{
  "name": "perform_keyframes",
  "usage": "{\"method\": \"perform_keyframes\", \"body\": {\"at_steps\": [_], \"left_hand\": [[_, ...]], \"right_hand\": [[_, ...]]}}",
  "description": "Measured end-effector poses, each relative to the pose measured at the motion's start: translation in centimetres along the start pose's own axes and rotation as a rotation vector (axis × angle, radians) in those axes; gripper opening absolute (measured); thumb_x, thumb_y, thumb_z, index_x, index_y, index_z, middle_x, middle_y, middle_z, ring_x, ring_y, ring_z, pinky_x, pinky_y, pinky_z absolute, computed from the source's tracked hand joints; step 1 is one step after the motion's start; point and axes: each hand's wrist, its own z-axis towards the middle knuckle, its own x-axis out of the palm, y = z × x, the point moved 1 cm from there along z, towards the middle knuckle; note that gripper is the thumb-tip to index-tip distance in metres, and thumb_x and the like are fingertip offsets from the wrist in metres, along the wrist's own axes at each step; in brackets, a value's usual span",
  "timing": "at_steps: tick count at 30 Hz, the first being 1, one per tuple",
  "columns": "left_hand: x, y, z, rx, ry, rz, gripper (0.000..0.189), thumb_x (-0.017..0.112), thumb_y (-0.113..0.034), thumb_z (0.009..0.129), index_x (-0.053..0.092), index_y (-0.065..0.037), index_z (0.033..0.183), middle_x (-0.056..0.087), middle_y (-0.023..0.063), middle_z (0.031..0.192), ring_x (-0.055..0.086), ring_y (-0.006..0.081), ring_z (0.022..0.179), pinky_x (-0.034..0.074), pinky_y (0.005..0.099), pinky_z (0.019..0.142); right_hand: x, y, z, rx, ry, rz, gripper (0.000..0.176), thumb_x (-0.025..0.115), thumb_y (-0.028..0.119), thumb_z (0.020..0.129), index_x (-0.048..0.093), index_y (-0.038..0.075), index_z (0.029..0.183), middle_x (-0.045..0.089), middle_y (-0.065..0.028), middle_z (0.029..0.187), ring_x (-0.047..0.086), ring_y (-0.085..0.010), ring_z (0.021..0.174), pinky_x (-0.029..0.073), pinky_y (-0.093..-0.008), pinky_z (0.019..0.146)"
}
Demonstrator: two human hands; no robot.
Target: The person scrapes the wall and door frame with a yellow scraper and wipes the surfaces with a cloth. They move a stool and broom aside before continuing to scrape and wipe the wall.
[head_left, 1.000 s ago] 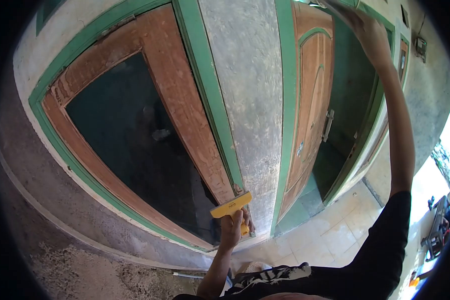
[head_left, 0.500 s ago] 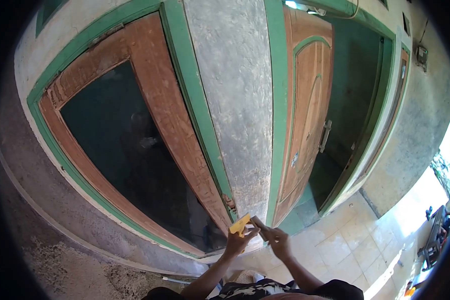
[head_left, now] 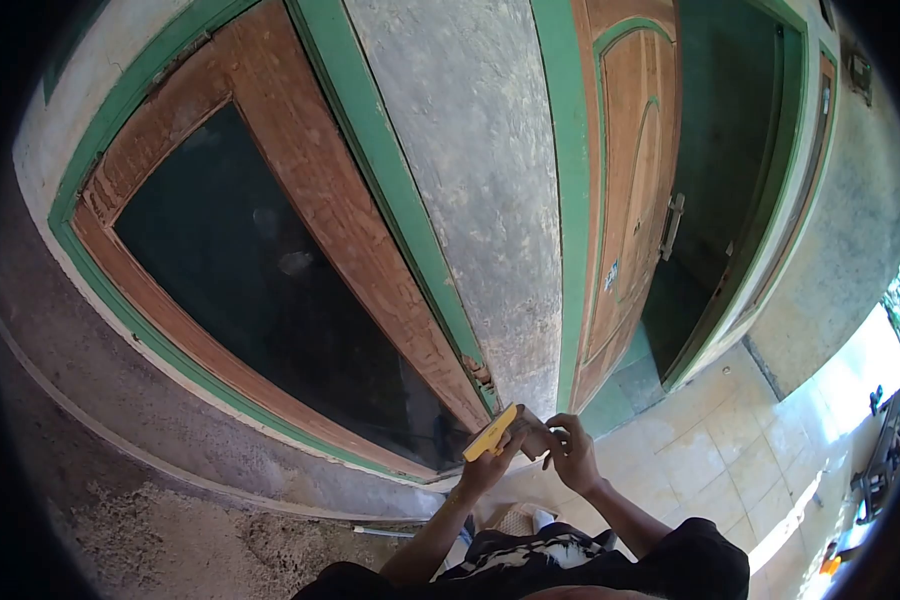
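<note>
Black, white-patterned cloth (head_left: 540, 550) covers the person's front, nearest the camera. Two bare hands meet just beyond it. The left hand (head_left: 486, 472) has its fingers closed narrowly around one yellow, flat, wide-edged tool (head_left: 491, 434), tilted, below the window's lower right corner; its dark marks are too small to read. One thin brown rectangular piece (head_left: 534, 434) lies just beside it, between the hands. The right hand (head_left: 576, 460) is partly open, fingers bent at that piece's edge; whether they grip it, I cannot tell. Farther off stand one window with a reddish-brown wooden frame (head_left: 315, 180) and one carved wooden door (head_left: 625, 170), bearing one small blue-and-white sticker (head_left: 611, 275), unreadable, and one metal handle (head_left: 672, 227).
</note>
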Motion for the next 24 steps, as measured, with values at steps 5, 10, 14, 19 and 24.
{"method": "perform_keyframes", "body": {"at_steps": [5,10,14,19,24], "left_hand": [[-0.4,-2.2,-0.3,0.063,-0.044,0.010,0.023,0.077,-0.005,0.090,0.057,0.000,0.080,0.049,0.0051,0.066,0.047,0.0150,0.054,0.040,0.0309,0.051],[-0.5,-2.9,-0.3,0.106,0.011,0.066,0.014,0.072,-0.003,0.093,0.065,0.005,0.101,0.064,0.0130,0.080,0.065,0.0206,0.066,0.050,0.0315,0.059],[-0.4,-3.9,-0.2,0.119,0.079,0.028,0.032,0.068,-0.003,0.095,0.062,0.007,0.125,0.072,0.0211,0.100,0.075,0.0289,0.085,0.057,0.0328,0.069],[-0.3,-4.5,-0.1,0.081,0.253,-0.055,0.037,0.068,-0.009,0.097,0.061,0.003,0.132,0.073,0.0180,0.106,0.074,0.0228,0.094,0.057,0.0331,0.078],[-1.3,-1.1,-0.3,-0.064,0.125,-0.221,0.042,0.066,-0.007,0.098,0.056,0.003,0.138,0.072,0.0160,0.118,0.071,0.0188,0.108,0.057,0.0319,0.087]], "right_hand": [[0.9,0.7,0.2,-0.094,0.017,-0.270,0.014,0.056,-0.001,0.100,0.058,-0.002,0.114,0.067,-0.0121,0.084,0.070,-0.0206,0.074,0.059,-0.0315,0.059],[2.0,1.0,-0.5,-0.145,0.072,-0.353,0.032,0.056,0.000,0.098,0.055,0.000,0.130,0.064,-0.0198,0.122,0.069,-0.0276,0.102,0.060,-0.0358,0.077],[1.7,0.2,-1.0,-0.347,0.169,-0.349,0.053,0.065,0.001,0.091,0.046,0.000,0.141,0.057,-0.0247,0.126,0.066,-0.0385,0.108,0.059,-0.0410,0.084],[0.2,-2.3,-0.6,-0.085,0.171,-0.273,0.048,0.061,0.002,0.094,0.043,-0.002,0.139,0.065,-0.0220,0.105,0.069,-0.0363,0.098,0.058,-0.0414,0.083],[-0.3,0.5,0.1,0.151,0.299,0.114,0.029,0.051,0.012,0.105,0.048,-0.006,0.127,0.068,-0.0139,0.107,0.069,-0.0217,0.096,0.058,-0.0353,0.085]]}}
